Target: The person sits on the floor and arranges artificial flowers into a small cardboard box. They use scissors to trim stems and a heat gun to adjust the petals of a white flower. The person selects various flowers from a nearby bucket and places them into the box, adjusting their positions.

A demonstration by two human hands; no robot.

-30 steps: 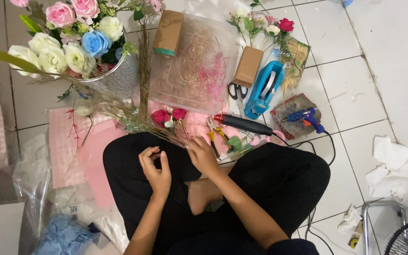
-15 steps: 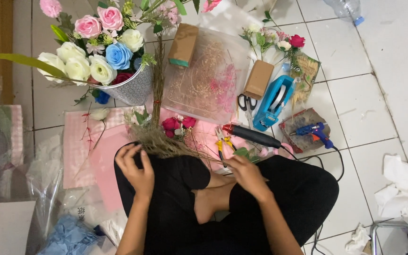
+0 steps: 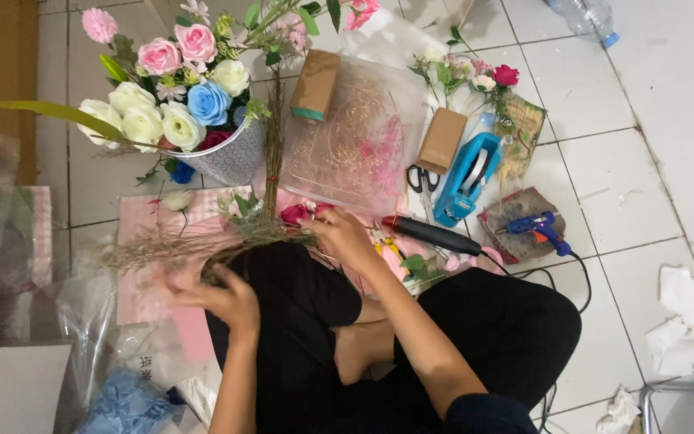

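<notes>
I sit cross-legged on a white tiled floor. My left hand [image 3: 218, 296] hovers over my left knee, blurred, its fingers spread beside a bundle of dried brown grass stems [image 3: 178, 245] lying across pink paper [image 3: 150, 233]. My right hand [image 3: 340, 235] reaches forward and touches the grass stems and small red flowers [image 3: 295, 213] at my knees. Whether it grips them I cannot tell.
A bouquet of pink, white and blue roses [image 3: 178, 96] stands at the upper left. Ahead lie a clear plastic box [image 3: 355, 145], two brown cardboard boxes [image 3: 442, 141], scissors [image 3: 421, 181], a blue tape dispenser [image 3: 467, 177], a black tool [image 3: 431, 235], a blue glue gun [image 3: 536, 227] and crumpled tissues [image 3: 688, 309].
The view has shifted left and closer. My left hand moved outward to the left over my knee. My right hand moved left from the black tool to the grass and red flowers.
</notes>
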